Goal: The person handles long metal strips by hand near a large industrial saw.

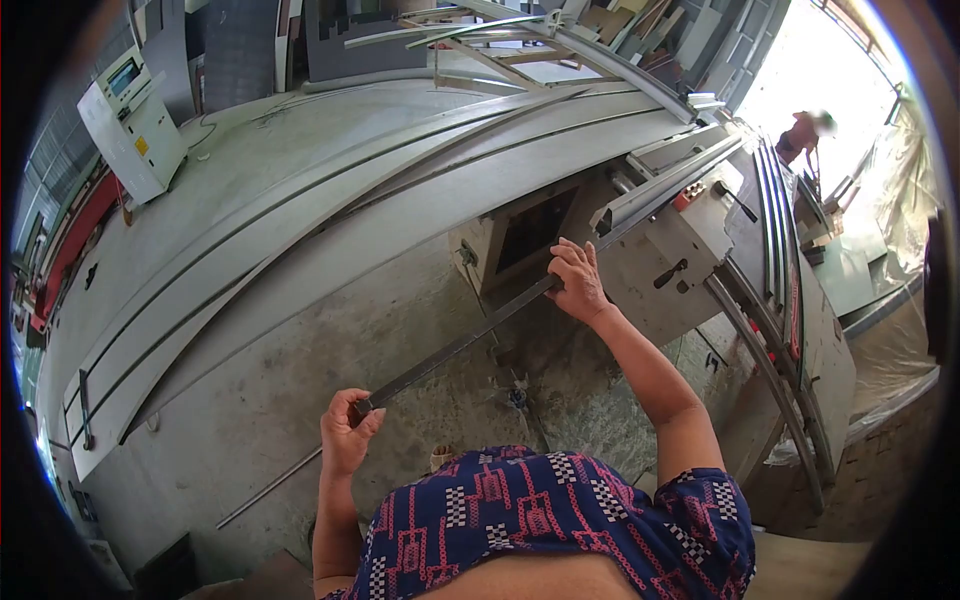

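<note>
A long dark metal bar (455, 348) runs slantwise in front of me, from its square near end up to the right toward a machine. My left hand (348, 430) grips the bar at that near end, thumb and fingers around it. Farther along, my right hand (578, 285) holds the same bar, fingers bent over its top. Its far part reaches the machine table (650, 265) beside a pale metal rail (675, 180). Below my left hand a thin metal rod (270, 487) slants down to the left; whether my hand touches it cannot be made out.
Long grey panels (400, 210) with dark slots stretch across ahead. A white control cabinet (135, 125) stands at left. Black-handled levers (735, 200) sit on the machine; curved metal strips (770, 370) lie at right. Another person (800, 138) bends by the bright doorway.
</note>
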A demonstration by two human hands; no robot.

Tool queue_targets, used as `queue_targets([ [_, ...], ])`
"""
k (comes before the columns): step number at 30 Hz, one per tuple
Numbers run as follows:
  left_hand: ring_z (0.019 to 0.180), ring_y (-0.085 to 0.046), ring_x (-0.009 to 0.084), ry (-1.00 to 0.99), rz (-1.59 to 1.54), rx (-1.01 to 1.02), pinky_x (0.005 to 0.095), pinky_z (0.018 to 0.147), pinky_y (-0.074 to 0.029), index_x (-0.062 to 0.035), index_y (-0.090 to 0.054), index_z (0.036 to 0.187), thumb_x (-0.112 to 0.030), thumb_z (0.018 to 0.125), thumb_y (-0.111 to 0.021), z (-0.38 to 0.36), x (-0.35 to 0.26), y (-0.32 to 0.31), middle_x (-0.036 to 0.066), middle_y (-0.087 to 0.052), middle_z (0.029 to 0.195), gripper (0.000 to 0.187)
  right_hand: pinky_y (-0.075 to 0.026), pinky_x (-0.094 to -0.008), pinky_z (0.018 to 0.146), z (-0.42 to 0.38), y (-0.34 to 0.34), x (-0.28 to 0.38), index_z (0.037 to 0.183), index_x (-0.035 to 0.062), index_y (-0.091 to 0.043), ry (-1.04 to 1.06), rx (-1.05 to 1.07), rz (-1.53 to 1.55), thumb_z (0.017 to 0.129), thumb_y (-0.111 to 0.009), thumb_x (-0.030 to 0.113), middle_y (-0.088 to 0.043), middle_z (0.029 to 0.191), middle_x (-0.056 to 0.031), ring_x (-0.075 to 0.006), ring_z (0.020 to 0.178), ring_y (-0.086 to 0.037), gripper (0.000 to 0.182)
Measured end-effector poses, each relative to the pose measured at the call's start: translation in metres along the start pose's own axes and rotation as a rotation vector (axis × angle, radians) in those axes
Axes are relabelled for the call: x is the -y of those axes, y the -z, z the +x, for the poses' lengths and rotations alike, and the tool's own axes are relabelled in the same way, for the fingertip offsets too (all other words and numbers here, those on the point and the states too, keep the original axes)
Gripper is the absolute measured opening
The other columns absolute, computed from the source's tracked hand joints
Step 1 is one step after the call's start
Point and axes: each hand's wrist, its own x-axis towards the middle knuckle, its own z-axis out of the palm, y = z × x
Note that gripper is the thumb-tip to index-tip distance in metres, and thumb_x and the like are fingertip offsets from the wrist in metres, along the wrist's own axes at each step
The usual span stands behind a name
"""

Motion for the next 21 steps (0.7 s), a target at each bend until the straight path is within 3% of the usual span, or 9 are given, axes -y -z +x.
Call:
queue_targets([
  [2, 0.061, -0.047, 0.0024, -0.056, 0.060, -0.024, 0.0190, 0.056, -0.039, -0.0020, -0.055, 0.098, -0.011, 0.084, -0.067, 0.004, 0.000, -0.001, -0.003, -0.053, 0.069, 0.021, -0.017, -0.0517, 0.109, 0.000, 0.000, 0.000, 0.102, 0.0094, -0.059, -0.017, 0.000, -0.019, 0.059, -0.078, 0.014, -0.042, 0.133, -0.0125, -0.0312, 0.133, -0.030, 0.047],
  [5, 0.060, -0.046, 0.0021, -0.120, 0.008, -0.042, 0.0183, 0.055, -0.038, -0.0019, -0.056, 0.095, -0.011, 0.084, -0.068, 0.010, 0.001, -0.004, -0.004, -0.053, 0.068, 0.018, -0.016, -0.0512, 0.109, 0.002, 0.013, 0.016, 0.127, 0.0146, -0.048, -0.211, -0.075, -0.096, 0.059, -0.079, 0.017, -0.029, 0.143, -0.0172, -0.0347, 0.136, -0.022, 0.075],
  [6, 0.060, -0.046, 0.0022, -0.134, -0.002, -0.039, 0.0185, 0.055, -0.038, -0.0018, -0.056, 0.095, -0.010, 0.084, -0.068, 0.011, 0.003, 0.000, -0.004, -0.053, 0.069, 0.018, -0.017, -0.0483, 0.110, 0.002, 0.011, 0.015, 0.140, 0.0146, -0.030, -0.298, -0.045, -0.135, 0.060, -0.076, 0.014, -0.021, 0.146, -0.0196, -0.0380, 0.136, -0.019, 0.092],
  [9, 0.060, -0.048, 0.0022, -0.169, 0.036, -0.008, 0.0186, 0.054, -0.040, -0.0015, -0.056, 0.095, -0.011, 0.082, -0.069, 0.019, -0.002, 0.002, -0.004, -0.053, 0.067, 0.021, -0.021, -0.0423, 0.110, -0.006, -0.010, -0.013, 0.140, 0.0095, -0.028, -0.490, -0.260, 0.084, 0.063, -0.069, 0.008, -0.023, 0.145, -0.0205, -0.0375, 0.135, -0.020, 0.087],
  [10, 0.060, -0.049, 0.0021, -0.177, 0.063, 0.004, 0.0186, 0.054, -0.041, -0.0013, -0.056, 0.096, -0.012, 0.082, -0.069, 0.023, -0.007, -0.006, -0.004, -0.053, 0.066, 0.022, -0.027, -0.0368, 0.107, -0.009, -0.007, -0.022, 0.139, 0.0044, -0.030, -0.521, -0.316, 0.204, 0.066, -0.062, 0.006, -0.031, 0.141, -0.0218, -0.0361, 0.132, -0.029, 0.079],
  [13, 0.058, -0.046, 0.0018, -0.181, 0.114, 0.094, 0.0191, 0.052, -0.037, -0.0005, -0.057, 0.094, -0.010, 0.081, -0.070, 0.033, -0.016, -0.018, -0.004, -0.054, 0.065, 0.020, -0.033, -0.0360, 0.101, -0.007, -0.002, -0.018, 0.137, 0.0037, -0.034, -0.884, -0.394, 0.644, 0.070, -0.061, 0.008, -0.041, 0.133, -0.0214, -0.0329, 0.124, -0.040, 0.073],
  [14, 0.057, -0.045, 0.0019, -0.187, 0.106, 0.106, 0.0203, 0.051, -0.037, -0.0002, -0.056, 0.092, -0.011, 0.082, -0.069, 0.038, -0.013, -0.023, -0.003, -0.054, 0.063, 0.019, -0.041, -0.0357, 0.091, -0.009, -0.006, -0.019, 0.136, 0.0030, -0.036, -0.879, -0.465, 0.648, 0.073, -0.058, 0.008, -0.050, 0.121, -0.0184, -0.0299, 0.107, -0.053, 0.067],
  [17, 0.056, -0.046, 0.0027, -0.174, 0.140, 0.181, 0.0210, 0.051, -0.038, -0.0010, -0.056, 0.092, -0.012, 0.082, -0.068, 0.056, -0.016, -0.035, -0.002, -0.054, 0.060, 0.019, -0.047, -0.0333, 0.074, -0.004, 0.000, -0.005, 0.138, 0.0043, -0.033, -0.937, -0.517, 0.862, 0.078, -0.059, 0.012, -0.052, 0.113, -0.0158, -0.0230, 0.088, -0.059, 0.065],
  [21, 0.055, -0.049, 0.0045, -0.218, 0.174, 0.240, 0.0224, 0.051, -0.041, -0.0024, -0.056, 0.091, -0.013, 0.082, -0.066, 0.076, -0.021, -0.058, 0.000, -0.055, 0.059, 0.018, -0.045, -0.0290, 0.053, 0.009, 0.016, 0.004, 0.141, 0.0051, -0.026, -1.085, -0.458, 0.835, 0.084, -0.059, 0.020, -0.053, 0.107, -0.0153, -0.0170, 0.069, -0.060, 0.067],
])
